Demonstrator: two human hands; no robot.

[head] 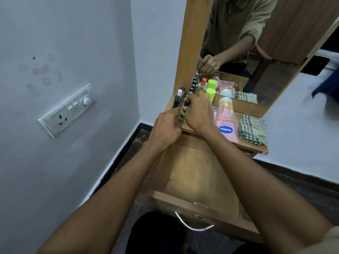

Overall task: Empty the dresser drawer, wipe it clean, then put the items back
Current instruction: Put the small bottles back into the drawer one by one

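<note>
Drawer [192, 176] pulled out, looks bare. Both hands up on dresser top [255, 146]: right hand [199, 114] pinches small dark bottle [187, 103], left hand [165, 129] prob. curled on green bottle [181, 114], partly hidden. Set upright w/ others, clear of edge. Cloth [252, 130] beside Vaseline tube [226, 121].

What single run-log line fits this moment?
drawer: open, bare | left hand, right hand: gripping small bottles on dresser top | cloth: idle
</note>
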